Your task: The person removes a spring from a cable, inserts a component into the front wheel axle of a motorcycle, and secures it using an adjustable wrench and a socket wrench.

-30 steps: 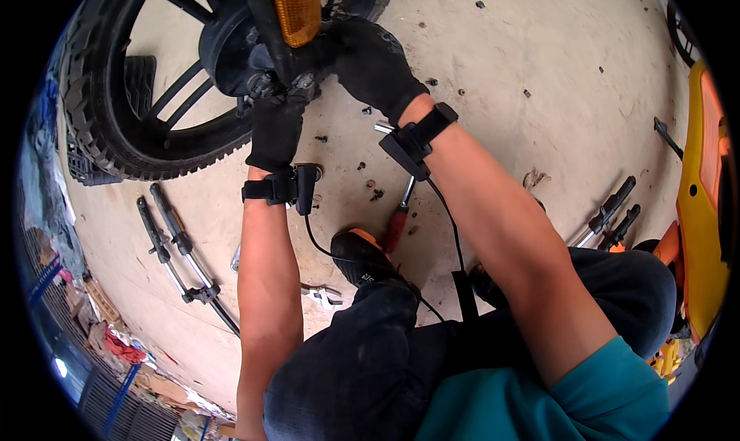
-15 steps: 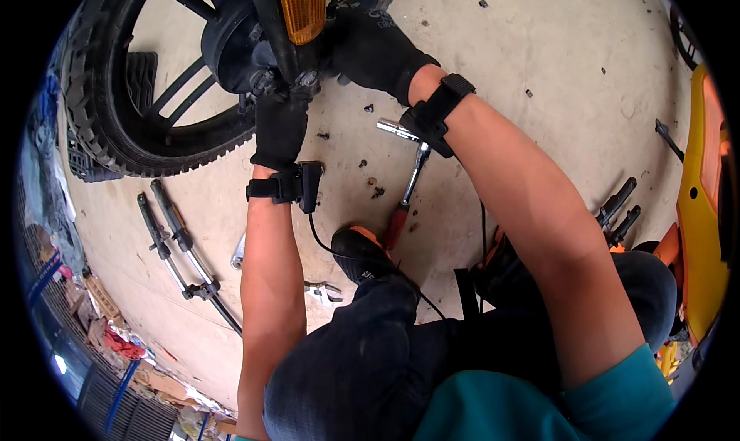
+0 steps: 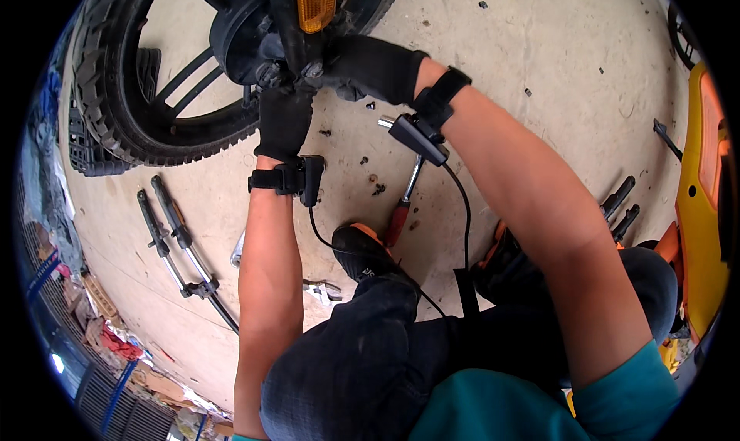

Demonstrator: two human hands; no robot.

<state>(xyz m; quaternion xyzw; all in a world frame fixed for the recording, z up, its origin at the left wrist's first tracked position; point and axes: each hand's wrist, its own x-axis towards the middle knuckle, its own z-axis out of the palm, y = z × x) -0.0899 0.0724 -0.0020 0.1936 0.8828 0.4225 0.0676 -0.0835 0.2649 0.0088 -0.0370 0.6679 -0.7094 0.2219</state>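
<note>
- Since half a second ago, the wheel [image 3: 91, 79] and the fork leg [image 3: 287, 21] have shifted slightly rightward in view; the right hand [image 3: 374, 69] has turned, and the black box [image 3: 416, 139] strapped at its wrist now covers the middle of the socket wrench [image 3: 398, 219].
- The wheel stands at upper left, its top cut off by the picture's edge, as is the amber lens [image 3: 317, 5] on the fork leg.
- The right hand, in a black glove, is at the right side of the fork leg's lower end; its fingers are hidden there, and whether they grip cannot be told.
- The left hand [image 3: 285, 121], also gloved, is just below that end; black glove against dark parts hides its fingertips, so whether they are apart or clamped cannot be told.
- The silver tool [image 3: 327, 291] beside the left forearm lies partly out of sight.
- Small dark bits [image 3: 378, 188] lie scattered on the floor [image 3: 570, 79], too small to identify.
- The yellow panel [image 3: 703, 225] at right is cut off by the rim.
</note>
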